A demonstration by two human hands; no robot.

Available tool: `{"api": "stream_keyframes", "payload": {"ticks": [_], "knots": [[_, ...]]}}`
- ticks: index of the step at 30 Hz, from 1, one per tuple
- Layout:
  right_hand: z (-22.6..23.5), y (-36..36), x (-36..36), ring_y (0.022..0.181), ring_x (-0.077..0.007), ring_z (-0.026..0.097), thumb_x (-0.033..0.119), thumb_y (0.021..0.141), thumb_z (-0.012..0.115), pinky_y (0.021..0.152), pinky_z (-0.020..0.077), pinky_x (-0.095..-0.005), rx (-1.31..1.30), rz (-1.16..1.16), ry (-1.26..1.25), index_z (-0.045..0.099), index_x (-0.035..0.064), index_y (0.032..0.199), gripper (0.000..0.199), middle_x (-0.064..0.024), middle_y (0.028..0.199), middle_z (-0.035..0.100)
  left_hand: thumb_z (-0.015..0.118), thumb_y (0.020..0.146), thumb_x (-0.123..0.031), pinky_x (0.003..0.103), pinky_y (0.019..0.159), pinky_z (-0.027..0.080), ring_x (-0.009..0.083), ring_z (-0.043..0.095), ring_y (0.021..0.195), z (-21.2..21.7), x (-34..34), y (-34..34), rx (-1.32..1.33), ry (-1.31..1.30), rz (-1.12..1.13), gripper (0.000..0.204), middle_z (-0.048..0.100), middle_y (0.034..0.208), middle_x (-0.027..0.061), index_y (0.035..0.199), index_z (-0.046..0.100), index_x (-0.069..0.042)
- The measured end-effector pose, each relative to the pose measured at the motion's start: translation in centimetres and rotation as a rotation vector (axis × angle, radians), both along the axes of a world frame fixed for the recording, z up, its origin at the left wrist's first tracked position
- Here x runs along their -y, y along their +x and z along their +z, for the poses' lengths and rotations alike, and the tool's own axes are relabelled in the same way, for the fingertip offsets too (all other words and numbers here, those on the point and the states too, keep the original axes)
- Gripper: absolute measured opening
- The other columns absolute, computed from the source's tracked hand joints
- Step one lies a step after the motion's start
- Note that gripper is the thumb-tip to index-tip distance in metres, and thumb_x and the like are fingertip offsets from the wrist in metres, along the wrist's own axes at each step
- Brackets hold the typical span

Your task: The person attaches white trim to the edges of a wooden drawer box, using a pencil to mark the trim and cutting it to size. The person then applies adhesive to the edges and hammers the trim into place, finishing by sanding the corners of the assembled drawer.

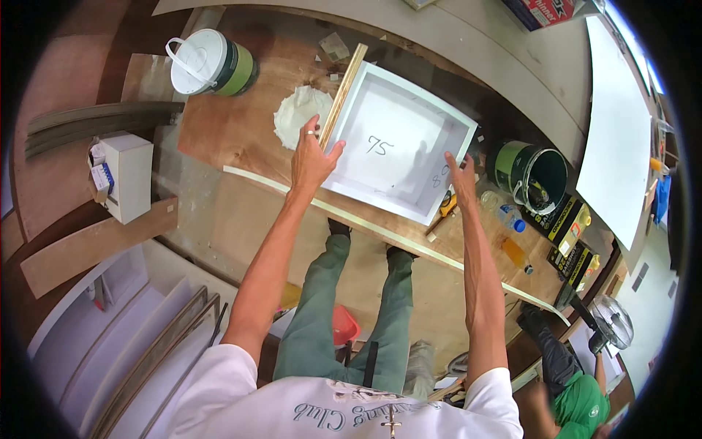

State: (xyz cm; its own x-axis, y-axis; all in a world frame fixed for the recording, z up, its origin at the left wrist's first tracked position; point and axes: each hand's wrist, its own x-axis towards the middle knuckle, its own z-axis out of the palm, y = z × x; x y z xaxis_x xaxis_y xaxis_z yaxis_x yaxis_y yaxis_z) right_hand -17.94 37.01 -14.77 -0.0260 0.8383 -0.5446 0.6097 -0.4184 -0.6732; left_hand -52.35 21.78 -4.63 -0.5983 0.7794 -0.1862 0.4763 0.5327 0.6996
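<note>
Hands: the left hand (pixel 313 157) was closed around the near end of a wooden strip (pixel 343 88), fingers wrapped; the right hand (pixel 461 175) was laid with fingers spread on the right rim of a white shallow box (pixel 398 143).
Workbench: a plywood bench top (pixel 234 132) was seen carrying everything, with a pale edge strip (pixel 380 233) along its near side.
White box: it was placed open side up in the middle of the bench, tilted in view.
Wooden strip: it was held against the box's left wall, running away from the person.
Step judged: the strip was apparently being aligned to that wall while the box was steadied.
Next move: flush seating along the wall would be called for.
Smaller items: a white-lidded bucket (pixel 208 62), an open green can (pixel 532 174) and a white putty patch (pixel 298 113) were noted nearby.
</note>
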Motion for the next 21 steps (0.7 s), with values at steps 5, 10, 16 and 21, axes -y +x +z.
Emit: {"api": "stream_keyframes", "payload": {"ticks": [5,10,16,21], "knots": [[-2.1,-1.4,0.7,0.077,-0.0160,0.060,0.017,0.094,0.070,0.068,0.0504,-0.0348,-0.184,-0.092,0.052,0.059,-0.0016,0.125,0.038,-0.0070,0.094,0.067,0.069,0.091,-0.020,0.050,0.093,0.051,0.0468,0.064,0.111,-2.0,-0.1,-1.2,0.051,-0.132,-0.050,0.063,0.065,0.123,0.0290,0.148,0.045,-0.008],[-1.7,0.4,0.3,0.077,-0.0263,0.069,0.018,0.090,0.069,0.071,0.0541,-0.0406,-0.049,-0.049,0.164,0.060,-0.0009,0.126,0.041,-0.0164,0.093,0.072,0.060,0.093,-0.009,0.054,0.089,0.051,0.0516,0.064,0.103,-1.1,-0.7,-0.4,0.187,-0.105,-0.072,0.059,0.067,0.109,0.0312,0.149,0.044,-0.014],[6.4,-3.9,5.7,0.099,-0.0415,0.072,0.018,0.089,0.069,0.084,0.0547,-0.0481,0.047,-0.052,0.254,0.057,0.0017,0.128,0.043,-0.0258,0.106,0.073,0.061,0.094,-0.004,0.041,0.095,0.051,0.0319,0.066,0.107,-1.5,5.3,-5.6,0.175,-0.001,-0.141,0.054,0.066,0.118,0.0244,0.146,0.044,0.002],[11.6,-7.1,13.8,0.094,-0.0374,0.071,0.011,0.088,0.067,0.085,0.0541,-0.0459,-0.098,-0.345,0.237,0.055,0.0030,0.125,0.039,-0.0214,0.102,0.071,0.063,0.096,-0.005,0.038,0.099,0.049,0.0268,0.064,0.112,4.9,8.6,-8.5,0.142,-0.065,-0.174,0.054,0.065,0.124,0.0215,0.146,0.043,0.004]]}}
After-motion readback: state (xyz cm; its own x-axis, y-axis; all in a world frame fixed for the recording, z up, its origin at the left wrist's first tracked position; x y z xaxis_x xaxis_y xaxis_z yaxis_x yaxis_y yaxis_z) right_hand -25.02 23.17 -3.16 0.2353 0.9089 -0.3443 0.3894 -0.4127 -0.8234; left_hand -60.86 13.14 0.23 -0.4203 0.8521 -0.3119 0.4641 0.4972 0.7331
